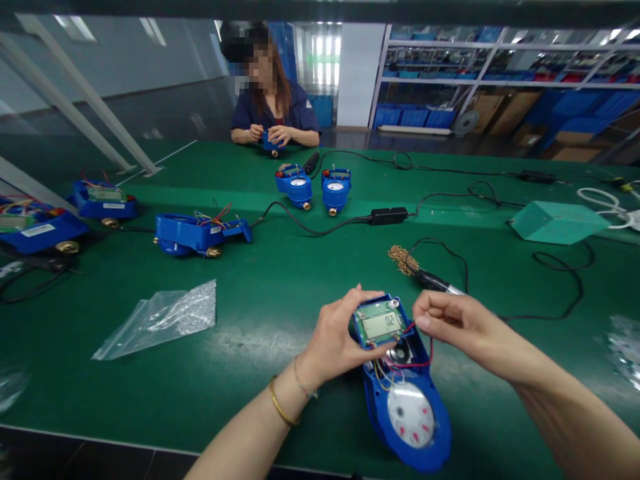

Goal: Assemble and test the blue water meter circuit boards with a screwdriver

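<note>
A blue water meter with its cover off lies on the green table in front of me. Its white dial faces up and coloured wires run inside it. My left hand grips the meter's small circuit board with an LCD display by its left side. My right hand pinches the board's right edge, near a red wire. The display shows digits.
Several more blue meters lie at the left and middle of the table. A clear plastic bag lies left of me. A soldering iron, black cables, a power adapter and a green box sit to the right. A person across the table handles another meter.
</note>
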### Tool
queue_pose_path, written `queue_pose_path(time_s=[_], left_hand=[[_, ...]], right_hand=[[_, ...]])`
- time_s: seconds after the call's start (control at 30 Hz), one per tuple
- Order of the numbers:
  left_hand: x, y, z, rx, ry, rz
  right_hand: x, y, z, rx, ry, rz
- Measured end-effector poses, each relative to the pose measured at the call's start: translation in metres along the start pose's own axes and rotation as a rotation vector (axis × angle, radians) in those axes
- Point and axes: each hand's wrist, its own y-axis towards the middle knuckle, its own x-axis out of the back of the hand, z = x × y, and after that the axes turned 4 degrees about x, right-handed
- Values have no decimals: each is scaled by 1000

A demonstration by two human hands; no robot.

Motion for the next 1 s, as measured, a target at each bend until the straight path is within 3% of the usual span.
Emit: queue_pose_path(time_s=[0.23,0.43,0.67,0.77,0.9,1.0], left_hand=[[-1,0,3,82,-52,-1],[-1,0,5,76,-77,14],[-8,-4,6,161,-139,-74],[-8,-2,5,138,-137,-73],[-5,-1,4,114,-132,-41],[-6,-3,5,175,-170,-64]], right_hand=[[5,7,-16,-6,106,55],[5,11,-24,41,144,79],[2,9,-35,36,233,136],[0,7,-37,40,274,131],[-1,8,-38,38,253,131],[0,10,-37,46,200,126]])
